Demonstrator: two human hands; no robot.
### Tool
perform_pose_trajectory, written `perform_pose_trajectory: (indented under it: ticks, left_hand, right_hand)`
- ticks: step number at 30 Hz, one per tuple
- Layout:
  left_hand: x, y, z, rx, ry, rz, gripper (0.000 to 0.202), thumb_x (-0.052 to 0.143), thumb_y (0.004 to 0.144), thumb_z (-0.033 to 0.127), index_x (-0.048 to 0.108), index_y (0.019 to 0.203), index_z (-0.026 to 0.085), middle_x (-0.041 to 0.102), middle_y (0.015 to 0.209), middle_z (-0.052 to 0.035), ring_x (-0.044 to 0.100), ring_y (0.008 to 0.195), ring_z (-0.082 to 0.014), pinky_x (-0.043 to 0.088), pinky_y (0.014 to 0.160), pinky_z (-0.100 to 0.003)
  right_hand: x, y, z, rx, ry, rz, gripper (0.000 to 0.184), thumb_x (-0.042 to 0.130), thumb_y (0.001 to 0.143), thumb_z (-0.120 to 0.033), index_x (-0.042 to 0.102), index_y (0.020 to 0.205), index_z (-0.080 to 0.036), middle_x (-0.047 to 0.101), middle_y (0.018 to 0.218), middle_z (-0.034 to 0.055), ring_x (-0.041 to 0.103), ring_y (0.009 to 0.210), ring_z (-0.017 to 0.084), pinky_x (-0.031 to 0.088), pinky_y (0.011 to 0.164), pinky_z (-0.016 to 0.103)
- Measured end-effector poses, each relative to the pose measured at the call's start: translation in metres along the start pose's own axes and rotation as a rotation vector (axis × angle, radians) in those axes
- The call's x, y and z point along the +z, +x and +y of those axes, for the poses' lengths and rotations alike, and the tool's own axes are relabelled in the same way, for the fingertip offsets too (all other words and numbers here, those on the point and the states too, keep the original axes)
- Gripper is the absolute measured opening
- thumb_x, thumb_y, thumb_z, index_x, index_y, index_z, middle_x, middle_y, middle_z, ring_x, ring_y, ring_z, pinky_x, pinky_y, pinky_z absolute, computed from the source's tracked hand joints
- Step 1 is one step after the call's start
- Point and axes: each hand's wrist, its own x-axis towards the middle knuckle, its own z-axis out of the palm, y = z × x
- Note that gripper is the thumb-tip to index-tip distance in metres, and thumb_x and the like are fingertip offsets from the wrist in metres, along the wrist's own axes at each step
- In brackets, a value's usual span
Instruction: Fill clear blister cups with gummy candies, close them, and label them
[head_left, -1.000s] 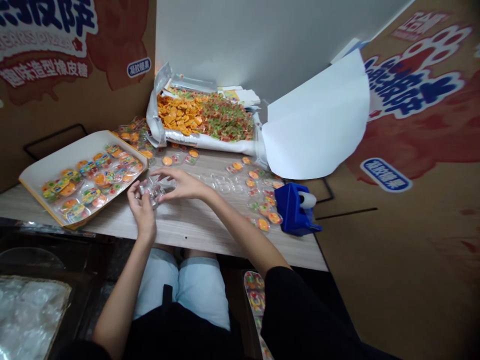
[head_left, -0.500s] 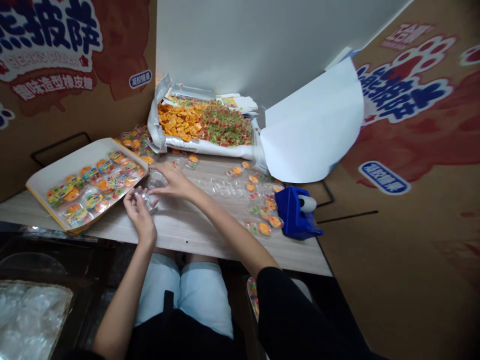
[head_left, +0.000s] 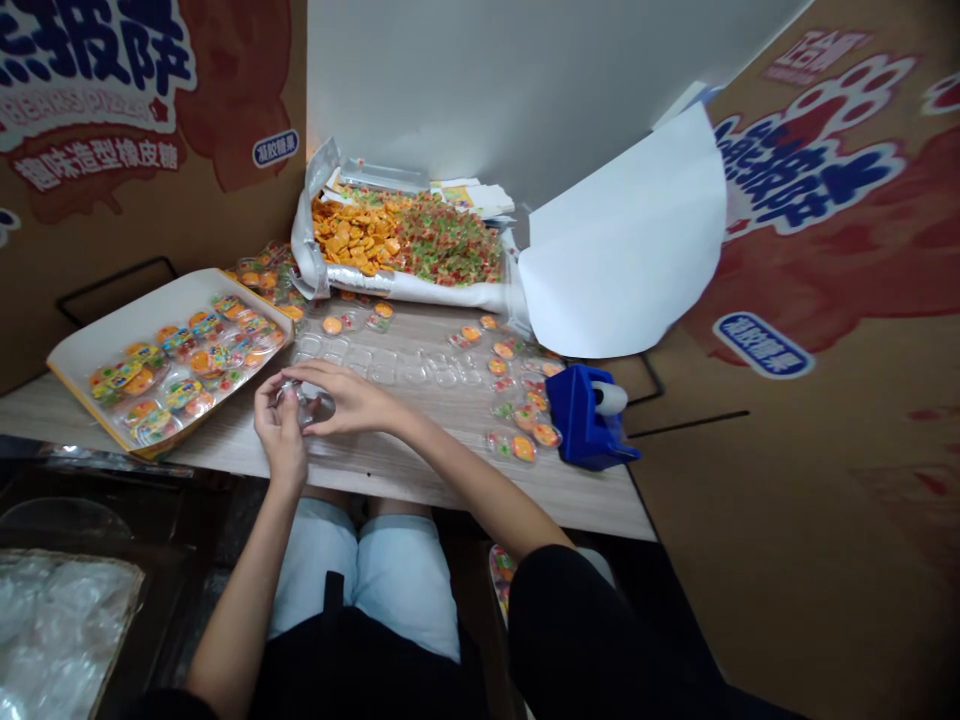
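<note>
Clear plastic blister cup [head_left: 305,405], glossy; between left hand [head_left: 280,420] and right hand [head_left: 349,402]

hands [head_left: 352,405] | now closer together | around clear plastic blister [head_left: 304,408] (nearly touching)

Inside the grip [head_left: 294,402], a clear plastic blister [head_left: 306,408] is mostly hidden by the fingers [head_left: 264,395], so its shape and contents cannot be told. Beyond the grip, the gummies in the foil-lined pile [head_left: 450,245] are too small to tell apart, and the labels on the candy packs [head_left: 184,395] to its left are unreadable. The printed cardboard panel [head_left: 112,70] further left is cut off by the picture's edge.
</note>
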Motion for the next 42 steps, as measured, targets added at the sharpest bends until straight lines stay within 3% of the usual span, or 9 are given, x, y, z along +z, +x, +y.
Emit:
perform_pose_trajectory:
  ticks: [3,11,18,31,37,42]
  left_hand:
    - [-0.006,-0.002,0.000,-0.029,-0.006,-0.023,0.038,0.070,0.080,0.045,0.059,0.106,0.021,0.058,0.112,-0.0065,0.063,0.095,-0.0168,0.060,0.069,-0.025]
    - [-0.017,-0.001,0.008,-0.015,0.100,-0.066,0.045,0.075,0.073,0.047,0.057,0.103,0.020,0.059,0.110,-0.0067,0.064,0.089,-0.0161,0.061,0.065,-0.026]
    - [-0.021,0.001,0.015,0.039,0.211,-0.053,0.044,0.073,0.073,0.046,0.055,0.102,0.019,0.060,0.106,-0.0072,0.064,0.091,-0.0159,0.060,0.072,-0.026]
    - [-0.025,0.006,0.016,-0.026,0.151,-0.150,0.043,0.076,0.070,0.048,0.060,0.098,0.019,0.063,0.103,-0.0069,0.064,0.086,-0.0164,0.060,0.069,-0.026]
    - [-0.033,0.008,0.010,-0.058,0.142,-0.174,0.039,0.073,0.074,0.045,0.059,0.101,0.020,0.061,0.105,-0.0062,0.064,0.090,-0.0176,0.061,0.071,-0.029]
    - [-0.034,0.009,0.007,-0.086,0.101,-0.172,0.042,0.073,0.074,0.044,0.057,0.105,0.021,0.062,0.110,-0.0078,0.066,0.099,-0.0217,0.061,0.076,-0.033]
  right_hand:
    - [0.002,-0.003,0.001,-0.004,0.053,0.005,0.074,0.078,0.074,-0.033,0.047,0.140,-0.024,0.054,0.137,0.0120,0.049,0.131,0.024,0.040,0.110,0.045]
    - [0.009,-0.008,-0.001,-0.019,0.101,0.041,0.072,0.079,0.074,-0.031,0.049,0.140,-0.026,0.053,0.136,0.0108,0.051,0.128,0.022,0.043,0.107,0.041]
    - [0.016,-0.005,0.001,-0.023,0.141,0.045,0.072,0.082,0.071,-0.031,0.053,0.137,-0.024,0.055,0.132,0.0108,0.053,0.124,0.022,0.044,0.106,0.040]
    - [0.014,-0.006,0.000,-0.016,0.140,0.055,0.069,0.080,0.073,-0.032,0.054,0.136,-0.025,0.056,0.131,0.0102,0.054,0.122,0.022,0.044,0.105,0.043]
    - [0.014,-0.005,0.003,-0.008,0.162,0.043,0.068,0.081,0.072,-0.033,0.056,0.134,-0.028,0.056,0.131,0.0091,0.054,0.123,0.022,0.044,0.106,0.043]
    - [0.012,-0.007,0.005,-0.030,0.212,0.093,0.067,0.082,0.070,-0.034,0.059,0.132,-0.022,0.059,0.127,0.0110,0.057,0.119,0.021,0.045,0.104,0.040]
